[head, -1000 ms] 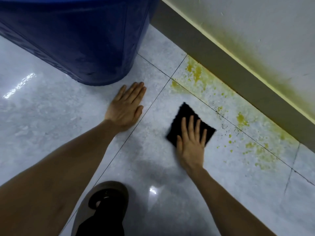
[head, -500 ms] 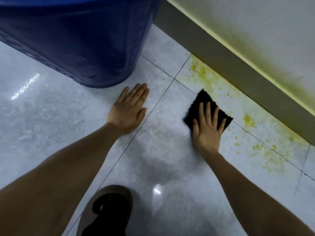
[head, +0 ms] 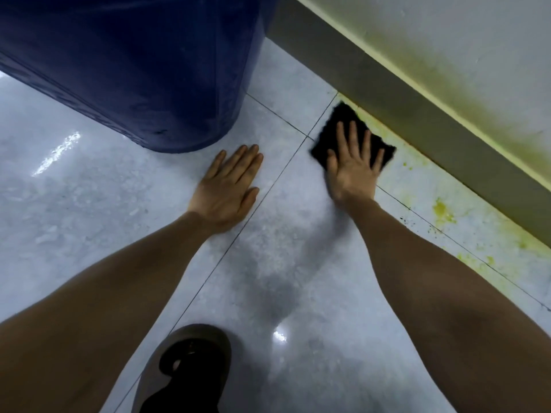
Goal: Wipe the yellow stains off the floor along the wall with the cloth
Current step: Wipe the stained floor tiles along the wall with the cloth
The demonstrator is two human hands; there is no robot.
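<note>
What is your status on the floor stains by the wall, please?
Right hand flat on the black cloth, pressing it at the skirting. Left hand braced on the tile, empty. Yellow stains remain to the right. Blue barrel clear of the path.

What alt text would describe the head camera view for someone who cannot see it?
A person's right hand presses a black cloth flat on pale floor tiles beside the wall's skirting, with yellow stains left further along; the left hand rests flat near a blue barrel.
</note>
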